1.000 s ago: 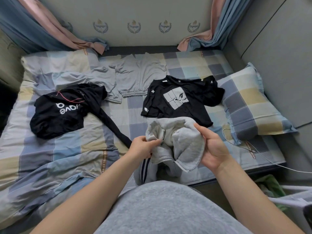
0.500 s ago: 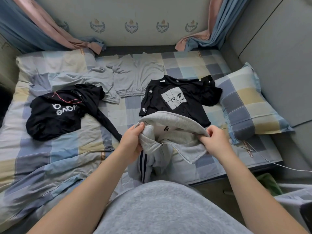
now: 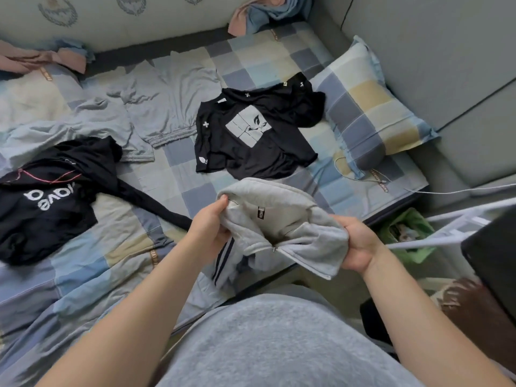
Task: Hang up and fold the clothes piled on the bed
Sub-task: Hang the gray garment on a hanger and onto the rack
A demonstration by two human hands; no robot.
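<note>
Nearest, above the bed's point(image 3: 173, 188) near edge: grey zip jacket point(image 3: 282, 216), pinched at the collar by the left hand point(image 3: 209, 227), bunched in the gripping right hand point(image 3: 360, 244) (neck label showing). Beyond, flat: black T-shirt point(image 3: 251, 135), black hoodie point(image 3: 47, 202) leftward. Farthest: pale grey garments point(image 3: 167, 107).

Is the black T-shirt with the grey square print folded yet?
No, the black T-shirt lies spread open on the bed, print facing up and sleeves out to the sides.
</note>
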